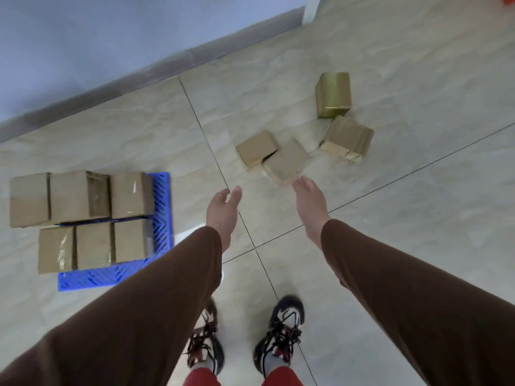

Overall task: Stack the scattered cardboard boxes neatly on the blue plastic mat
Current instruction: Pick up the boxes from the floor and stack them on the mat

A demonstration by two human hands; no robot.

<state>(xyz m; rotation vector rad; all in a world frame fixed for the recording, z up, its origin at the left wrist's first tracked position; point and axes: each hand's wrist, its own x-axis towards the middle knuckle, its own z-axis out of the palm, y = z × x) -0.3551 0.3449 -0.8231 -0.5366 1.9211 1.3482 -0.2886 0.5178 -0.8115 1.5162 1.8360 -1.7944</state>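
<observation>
A blue plastic mat [161,196] lies on the floor at the left, with several cardboard boxes [80,196] packed on it in two rows. Several more boxes lie scattered on the tiles ahead: two flat ones touching, a left box [256,149] and a right box [285,161], a tilted box [347,139] and a tape-wrapped shiny box [333,94]. My left hand [223,210] and my right hand [309,201] are both stretched forward, empty, fingers apart. My right hand's fingertips hover just in front of the nearest flat box.
A wall with a grey skirting board [156,71] runs diagonally behind the mat and boxes. My two feet in dark shoes [281,327] stand on the tiled floor below my arms. Something orange [508,0] shows at the top right corner.
</observation>
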